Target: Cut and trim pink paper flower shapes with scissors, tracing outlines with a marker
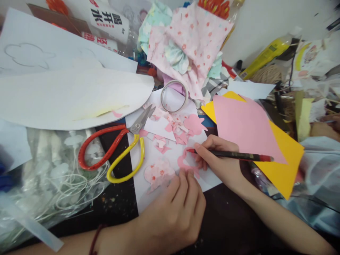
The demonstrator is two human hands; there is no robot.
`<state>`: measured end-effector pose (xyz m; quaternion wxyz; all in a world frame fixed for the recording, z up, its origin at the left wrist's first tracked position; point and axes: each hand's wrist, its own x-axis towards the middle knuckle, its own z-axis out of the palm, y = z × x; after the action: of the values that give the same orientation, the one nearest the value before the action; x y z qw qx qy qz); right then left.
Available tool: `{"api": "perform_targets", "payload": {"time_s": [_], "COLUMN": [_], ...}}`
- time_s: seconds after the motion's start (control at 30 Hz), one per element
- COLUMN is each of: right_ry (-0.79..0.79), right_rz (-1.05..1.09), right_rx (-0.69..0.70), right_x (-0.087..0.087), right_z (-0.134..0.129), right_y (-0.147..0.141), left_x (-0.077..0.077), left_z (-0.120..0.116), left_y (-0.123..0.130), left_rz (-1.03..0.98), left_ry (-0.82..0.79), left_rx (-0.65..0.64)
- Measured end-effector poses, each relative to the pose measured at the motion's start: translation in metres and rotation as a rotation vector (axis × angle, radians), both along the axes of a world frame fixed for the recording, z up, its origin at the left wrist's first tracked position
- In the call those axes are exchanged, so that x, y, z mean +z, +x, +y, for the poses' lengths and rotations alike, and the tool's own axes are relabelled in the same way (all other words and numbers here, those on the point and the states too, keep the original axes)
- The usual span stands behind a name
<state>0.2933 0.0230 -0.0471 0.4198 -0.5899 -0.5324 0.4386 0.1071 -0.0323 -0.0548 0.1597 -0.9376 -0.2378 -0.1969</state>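
A black pen with a red tip and red end (239,154) is held in my right hand (220,156), its tip on a curved pink paper outline (183,161). The fingertips of my left hand (175,209) press on the lower edge of that outline, fingers together. Beneath lies a white sheet (143,194). A floral cloud-shaped piece (158,173) rests on it left of the outline, partly behind my left hand. Pink scraps (182,136) and a pink cutout (195,124) lie above. Scissors with one red and one yellow handle (136,127) lie at the left, blades slightly apart.
A tape roll (174,96) stands above the scraps, near floral cloth (191,46). Pink paper (244,127) over yellow paper (287,177) lies at right. A large white board (66,95) and a plastic bag with cords (61,177) are at left. Another person's hand (325,127) shows far right.
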Motion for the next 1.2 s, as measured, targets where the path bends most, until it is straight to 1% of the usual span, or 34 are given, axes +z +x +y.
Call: {"api": "perform_targets", "payload": {"time_s": [0.13, 0.37, 0.63, 0.9, 1.2], "right_ry": [0.002, -0.018, -0.001, -0.014, -0.012], "right_rz": [-0.008, -0.003, -0.022, -0.029, -0.031], "right_rx": [-0.039, 0.022, -0.057, 0.022, -0.067], "right_x": [0.0008, -0.0007, 0.0017, 0.0004, 0.0025], "right_z": [-0.0008, 0.0005, -0.0011, -0.0002, -0.0004], "right_y": [-0.0005, 0.0001, -0.0006, 0.001, -0.0005], "left_x": [0.0001, 0.0002, -0.0004, 0.0011, 0.0014], "left_z": [0.0001, 0.0006, -0.0006, 0.0, 0.0007], "left_y": [0.0, 0.0002, -0.0005, -0.0009, -0.0011], "left_rz": [-0.004, 0.001, -0.003, 0.004, 0.011], "left_ry": [0.006, -0.002, -0.01, -0.008, -0.003], "left_rx": [-0.008, -0.009, -0.012, -0.007, -0.012]}}
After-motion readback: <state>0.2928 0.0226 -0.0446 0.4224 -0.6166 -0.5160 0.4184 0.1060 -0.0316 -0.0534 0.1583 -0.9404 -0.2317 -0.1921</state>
